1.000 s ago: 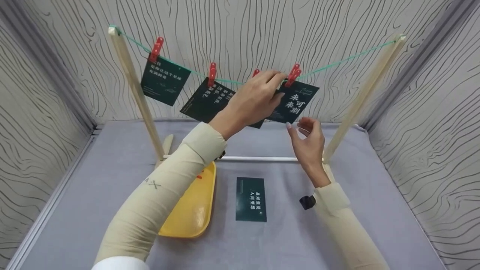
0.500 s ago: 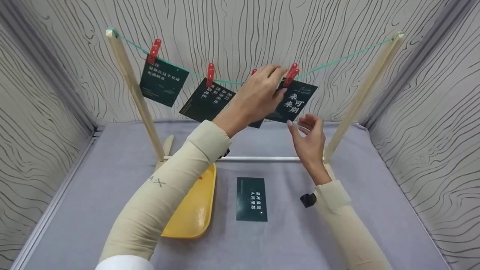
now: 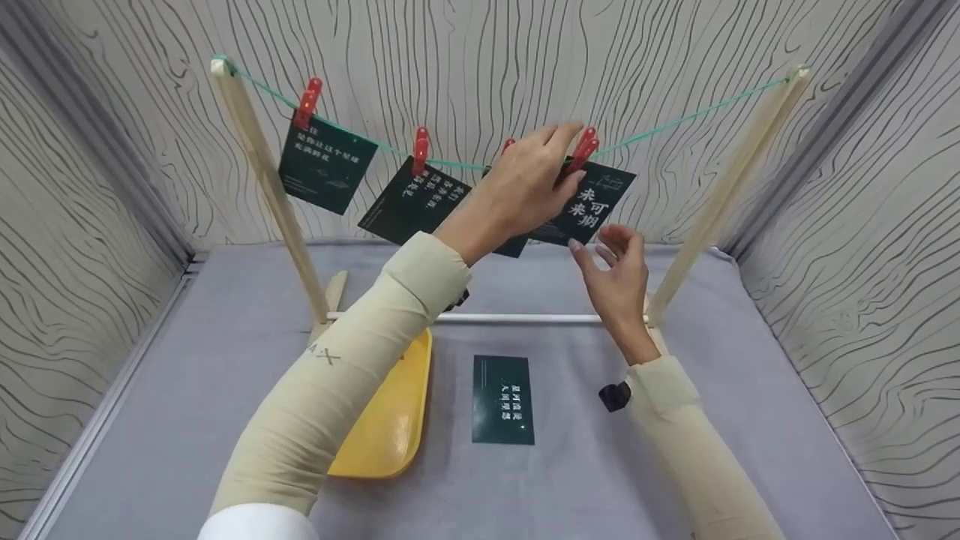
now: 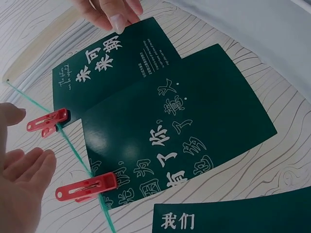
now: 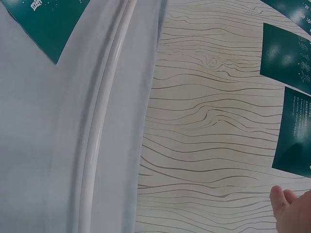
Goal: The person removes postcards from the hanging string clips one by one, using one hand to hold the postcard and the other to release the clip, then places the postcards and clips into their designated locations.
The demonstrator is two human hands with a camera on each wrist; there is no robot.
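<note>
A dark green card with white lettering hangs at the right of the row, held to the green string by a red clip. My left hand is beside that clip, thumb and fingers apart and nothing between them; the left wrist view shows the clip near the fingers. By the card's lower corner is my right hand, fingers loosely bent, thumb tip right at the corner. Behind my left hand, another hanging card is mostly hidden; the left wrist view shows its lettering.
Two more clipped cards hang to the left, one in the middle and one near the left post. Another card lies on the grey cloth beside a yellow tray. A white rod joins the wooden posts low down.
My left hand has shifted slightly right, and its thumb and fingers have spread farther apart around the clip. My right hand has barely moved.
</note>
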